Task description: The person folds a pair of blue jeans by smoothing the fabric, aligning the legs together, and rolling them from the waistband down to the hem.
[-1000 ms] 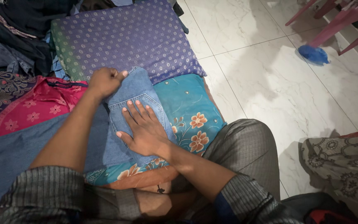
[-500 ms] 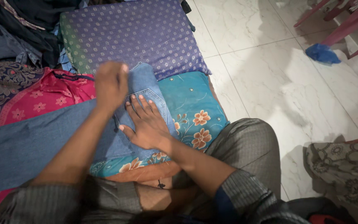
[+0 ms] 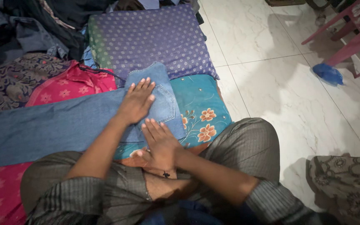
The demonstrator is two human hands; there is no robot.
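pressing folded blue jeans flat on a pile of cloth

lying flat across the pair of blue denim jeans (image 3: 63, 125), the left hand (image 3: 137, 101) has its fingers straight and slightly spread, palm down on the back pocket area, gripping nothing. the right hand (image 3: 160, 143) rests just nearer than it, also palm down with fingers straight and a little apart, its fingertips on the near edge of the denim and its heel over the orange border of the cloth beneath. the two hands are close together but not touching.

the jeans stretch from the left edge of the scene to the middle, where the folded waist end lies on a teal cloth with orange flowers (image 3: 201, 112). beyond that, on the far side, a purple dotted cloth folded into a rectangle (image 3: 146, 37) touches the far end of the denim. to the left of it a pink floral garment (image 3: 69, 85) lies partly under the jeans, with a dark patterned cloth (image 3: 9, 81) further left and dark clothes heaped at the far left.

the person sits with a knee in grey striped trousers (image 3: 242, 146) raised at the right of the hands. the white marble-look tiled floor (image 3: 297, 96) spreads to the right, where a small blue crumpled bag (image 3: 328, 74) lies beside the pink legs of a plastic chair (image 3: 347, 39). a grey-brown patterned fabric (image 3: 347, 183) lies at the near right.
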